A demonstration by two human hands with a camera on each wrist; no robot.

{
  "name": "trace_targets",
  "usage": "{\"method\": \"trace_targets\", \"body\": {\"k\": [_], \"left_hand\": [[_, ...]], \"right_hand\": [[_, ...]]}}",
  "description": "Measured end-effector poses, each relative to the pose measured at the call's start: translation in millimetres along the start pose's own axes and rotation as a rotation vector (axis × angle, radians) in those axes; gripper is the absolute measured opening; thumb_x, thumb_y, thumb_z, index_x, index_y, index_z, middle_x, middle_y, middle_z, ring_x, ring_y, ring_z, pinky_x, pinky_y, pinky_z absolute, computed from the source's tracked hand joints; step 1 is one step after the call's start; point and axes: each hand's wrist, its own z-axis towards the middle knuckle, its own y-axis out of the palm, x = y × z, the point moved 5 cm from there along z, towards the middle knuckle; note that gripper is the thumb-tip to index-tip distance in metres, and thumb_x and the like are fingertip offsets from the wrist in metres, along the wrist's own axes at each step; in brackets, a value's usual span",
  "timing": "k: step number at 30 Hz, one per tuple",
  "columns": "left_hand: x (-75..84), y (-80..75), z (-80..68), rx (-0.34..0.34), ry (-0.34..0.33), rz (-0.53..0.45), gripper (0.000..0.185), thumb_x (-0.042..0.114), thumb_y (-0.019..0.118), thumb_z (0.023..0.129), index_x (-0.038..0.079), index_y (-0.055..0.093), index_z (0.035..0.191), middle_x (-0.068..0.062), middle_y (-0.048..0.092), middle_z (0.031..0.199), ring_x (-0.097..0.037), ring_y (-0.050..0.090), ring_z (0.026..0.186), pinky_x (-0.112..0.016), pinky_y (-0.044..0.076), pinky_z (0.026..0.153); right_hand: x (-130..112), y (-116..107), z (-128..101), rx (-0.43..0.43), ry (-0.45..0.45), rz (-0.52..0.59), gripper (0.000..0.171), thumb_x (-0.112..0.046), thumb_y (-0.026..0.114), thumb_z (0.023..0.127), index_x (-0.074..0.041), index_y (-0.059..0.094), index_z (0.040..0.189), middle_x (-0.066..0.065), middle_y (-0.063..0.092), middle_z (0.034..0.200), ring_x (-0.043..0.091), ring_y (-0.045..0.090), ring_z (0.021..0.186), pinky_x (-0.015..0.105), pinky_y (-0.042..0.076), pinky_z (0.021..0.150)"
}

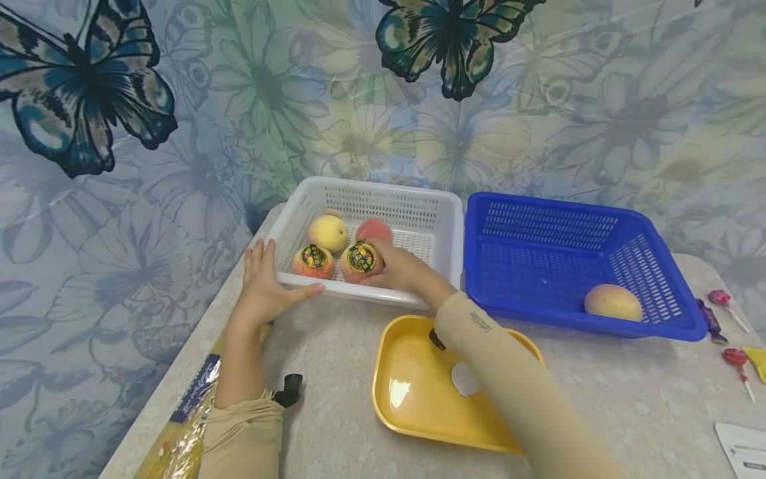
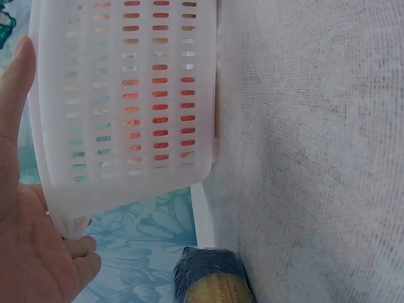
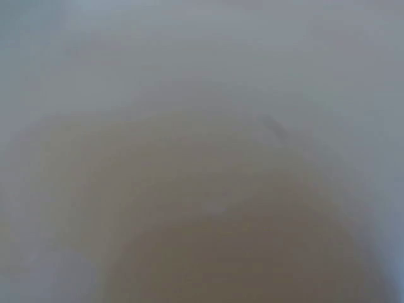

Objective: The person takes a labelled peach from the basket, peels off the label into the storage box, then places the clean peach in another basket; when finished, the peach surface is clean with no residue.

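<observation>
On the pale surface (image 1: 335,372), the left hand (image 1: 263,289) grips a white slotted plastic basket (image 1: 453,236), floral backdrop (image 1: 299,120) behind it, right hand (image 1: 403,267) curled round a stickered reddish peach (image 1: 356,261).

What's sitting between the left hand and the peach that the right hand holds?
In the head view, another stickered peach and the left side of the white basket lie between the left hand and the held peach.

Red lollipop (image 1: 735,356) beside yellow packet (image 1: 757,362)
</observation>
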Motion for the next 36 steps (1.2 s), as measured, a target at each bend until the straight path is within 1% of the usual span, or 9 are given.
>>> {"method": "trace_targets", "body": {"k": [5, 9, 12, 16, 21, 25, 28, 31, 36], "left_hand": [[1.5, 1.4, 0.4, -0.005, 0.001, -0.005, 0.132, 0.055, 0.083, 0.072, 0.003, -0.001, 0.159, -0.019, -0.013, 0.166, -0.043, -0.018, 0.151, -0.074, 0.005, 0.115], [1.3, 2.5, 1.3, -0.008, 0.002, 0.002, 0.132, 0.056, 0.083, 0.072, 0.003, -0.002, 0.159, -0.019, -0.014, 0.166, -0.043, -0.019, 0.151, -0.073, 0.004, 0.116], [0.6, 3.3, 1.9, -0.011, 0.002, 0.007, 0.132, 0.056, 0.083, 0.072, 0.003, -0.002, 0.159, -0.019, -0.014, 0.165, -0.042, -0.02, 0.151, -0.073, 0.004, 0.116], [0.0, 3.3, 1.9, -0.012, 0.0, 0.014, 0.132, 0.056, 0.083, 0.073, 0.002, -0.002, 0.159, -0.02, -0.014, 0.165, -0.043, -0.02, 0.15, -0.072, 0.003, 0.116], [-0.7, 2.3, 1.2, -0.007, -0.006, 0.035, 0.133, 0.058, 0.082, 0.072, 0.003, -0.003, 0.159, -0.021, -0.014, 0.165, -0.044, -0.019, 0.15, -0.074, 0.002, 0.115], [3.7, 0.5, -0.2, 0.019, 0.02, 0.05, 0.132, 0.057, 0.083, 0.072, 0.004, -0.001, 0.159, -0.023, -0.012, 0.165, -0.046, -0.018, 0.15, -0.072, -0.003, 0.116], [16.3, -0.5, -3.5, 0.053, 0.074, 0.035, 0.128, 0.053, 0.084, 0.072, 0.006, 0.005, 0.16, -0.024, -0.007, 0.165, -0.045, -0.017, 0.151, -0.069, -0.007, 0.118], [37.4, 2.5, -8.3, 0.067, 0.159, 0.002, 0.124, 0.049, 0.086, 0.072, 0.01, 0.009, 0.16, -0.021, -0.001, 0.166, -0.041, -0.015, 0.153, -0.068, -0.007, 0.118], [79.9, 18.6, -20.5, 0.001, 0.297, -0.092, 0.118, 0.044, 0.088, 0.071, 0.022, 0.014, 0.16, -0.007, 0.002, 0.168, -0.031, -0.009, 0.155, -0.07, 0.003, 0.118]], "right_hand": [[-3.2, -13.2, -11.9, 0.037, -0.003, -0.002, 0.074, -0.039, 0.077, 0.085, -0.034, 0.035, 0.146, 0.0, 0.064, 0.102, 0.02, 0.059, 0.093, 0.037, 0.05, 0.085], [-9.5, -26.9, -23.3, 0.053, -0.047, 0.058, 0.077, -0.038, 0.077, 0.086, -0.045, 0.031, 0.147, -0.001, 0.062, 0.104, 0.021, 0.059, 0.092, 0.035, 0.049, 0.079], [-11.7, -38.1, -33.9, 0.055, -0.023, 0.069, 0.08, -0.04, 0.077, 0.086, -0.042, 0.03, 0.15, -0.004, 0.063, 0.111, 0.02, 0.06, 0.093, 0.033, 0.051, 0.08], [-12.0, -53.5, -51.0, 0.045, 0.012, 0.054, 0.083, -0.043, 0.076, 0.086, -0.032, 0.029, 0.153, 0.0, 0.064, 0.117, 0.021, 0.063, 0.087, 0.032, 0.053, 0.076], [-10.0, -70.9, -76.3, 0.045, 0.006, 0.092, 0.082, -0.042, 0.075, 0.087, -0.033, 0.028, 0.154, 0.001, 0.064, 0.116, 0.021, 0.065, 0.081, 0.031, 0.055, 0.069], [-6.9, -84.0, -96.8, 0.07, 0.015, 0.103, 0.081, -0.042, 0.075, 0.087, -0.033, 0.029, 0.154, 0.003, 0.063, 0.115, 0.02, 0.064, 0.086, 0.033, 0.055, 0.072], [-3.6, -92.1, -110.7, 0.09, 0.027, 0.096, 0.083, -0.043, 0.074, 0.087, -0.032, 0.027, 0.155, 0.004, 0.062, 0.115, 0.02, 0.064, 0.087, 0.033, 0.056, 0.075], [-1.6, -98.0, -122.1, 0.107, 0.023, 0.099, 0.084, -0.044, 0.074, 0.087, -0.031, 0.026, 0.155, 0.004, 0.062, 0.114, 0.021, 0.063, 0.087, 0.033, 0.056, 0.075], [-0.7, -102.6, -135.1, 0.127, 0.01, 0.098, 0.083, -0.046, 0.074, 0.087, -0.033, 0.027, 0.154, 0.001, 0.063, 0.112, 0.02, 0.06, 0.085, 0.033, 0.055, 0.076]]}}
